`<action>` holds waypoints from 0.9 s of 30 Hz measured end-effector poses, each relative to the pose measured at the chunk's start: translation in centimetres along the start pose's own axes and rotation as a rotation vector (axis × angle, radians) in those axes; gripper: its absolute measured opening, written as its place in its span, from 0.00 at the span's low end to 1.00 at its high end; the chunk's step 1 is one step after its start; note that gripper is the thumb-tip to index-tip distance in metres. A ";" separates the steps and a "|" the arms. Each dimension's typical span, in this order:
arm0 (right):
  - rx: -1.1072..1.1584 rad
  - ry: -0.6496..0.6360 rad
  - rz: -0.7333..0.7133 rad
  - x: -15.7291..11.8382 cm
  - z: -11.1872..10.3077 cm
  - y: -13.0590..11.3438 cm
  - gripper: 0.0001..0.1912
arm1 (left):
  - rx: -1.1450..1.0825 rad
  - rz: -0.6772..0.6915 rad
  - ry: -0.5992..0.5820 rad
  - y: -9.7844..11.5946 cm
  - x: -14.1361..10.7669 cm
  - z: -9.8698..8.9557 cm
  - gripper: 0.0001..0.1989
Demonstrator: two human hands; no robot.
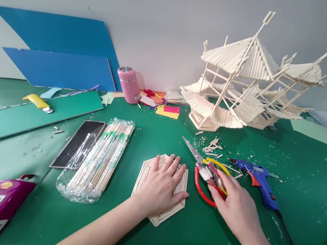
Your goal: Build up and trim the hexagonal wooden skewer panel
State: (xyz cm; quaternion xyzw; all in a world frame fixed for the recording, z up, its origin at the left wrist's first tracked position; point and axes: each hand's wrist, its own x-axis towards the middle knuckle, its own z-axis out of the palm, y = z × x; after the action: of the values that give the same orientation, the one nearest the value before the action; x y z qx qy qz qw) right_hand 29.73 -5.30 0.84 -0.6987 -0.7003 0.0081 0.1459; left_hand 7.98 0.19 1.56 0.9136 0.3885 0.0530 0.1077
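Observation:
My left hand lies flat, fingers spread, on a hexagonal panel of pale wooden sticks at the centre of the green table. To its right, my right hand has its thumb and fingers round a pair of scissors with red handles; their blades point up and left. Yellow-handled pliers lie up against the scissors, and whether the fingers also hold them is hard to tell. Short stick offcuts are scattered beyond the blades.
A blue glue gun with a black cord lies right. Behind stands a stick-built pavilion model. At left are bagged sticks, a phone, a purple power strip and a yellow cutter. A pink flask stands at the back.

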 end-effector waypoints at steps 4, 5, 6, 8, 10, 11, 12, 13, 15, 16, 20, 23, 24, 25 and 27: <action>-0.073 -0.017 -0.008 0.6 0.5 0.3 0.21 | -0.011 0.013 0.006 -0.3 -0.1 0.0 0.33; -0.076 -0.019 -0.007 0.7 0.5 0.4 0.21 | -0.015 0.013 0.011 -0.4 -0.1 -0.1 0.33; -0.071 -0.020 -0.010 0.8 0.4 0.5 0.20 | -0.019 0.010 0.020 -0.4 -0.1 -0.2 0.33; -0.041 0.000 -0.021 0.8 -0.1 0.7 0.20 | -0.036 -0.009 0.049 -0.3 -0.2 -0.7 0.32; 0.048 0.072 -0.011 0.6 -0.9 0.4 0.21 | -0.075 -0.035 0.082 0.4 -0.5 -1.5 0.31; 0.129 0.127 0.008 0.5 -1.3 0.0 0.22 | -0.106 -0.040 0.088 1.0 -0.6 -1.9 0.29; 0.242 0.182 0.037 0.3 -1.7 -0.7 0.24 | -0.145 -0.033 0.110 1.9 -0.7 -2.3 0.29; 0.381 0.237 0.066 0.2 -2.1 -1.5 0.26 | -0.195 0.000 0.146 2.8 -0.8 -2.7 0.30; 0.665 0.274 0.109 0.0 -2.7 -3.5 0.24 | -0.260 0.125 0.265 4.8 -0.7 -3.2 0.36; 0.722 0.242 0.083 -0.1 -2.9 -4.5 0.23 | -0.274 0.224 0.272 5.5 -0.5 -3.3 0.39; 0.618 0.050 -0.092 -0.6 -4.2 -6.4 0.22 | -0.319 0.556 0.318 5.8 1.5 -3.0 0.27; 0.690 0.177 -0.066 -1.4 -5.4 -5.9 0.25 | -0.392 0.281 0.388 4.6 3.5 -2.6 0.28; 0.715 0.266 -0.056 -1.7 -5.5 -5.7 0.26 | -0.448 0.100 0.420 4.6 4.1 -2.5 0.27; 0.703 0.341 -0.060 -1.9 -5.5 -5.6 0.27 | -0.518 0.000 0.450 4.9 4.5 -2.4 0.25; 0.563 0.366 -0.115 -2.1 -4.7 -5.5 0.28 | -0.538 -0.145 0.474 6.6 5.0 -2.3 0.23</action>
State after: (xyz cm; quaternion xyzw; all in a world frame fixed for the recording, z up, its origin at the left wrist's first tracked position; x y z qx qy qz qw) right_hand 25.34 -8.44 6.13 -0.5803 -0.6709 0.0673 0.4568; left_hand 15.62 -0.25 5.42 0.7851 0.4386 0.3555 0.2547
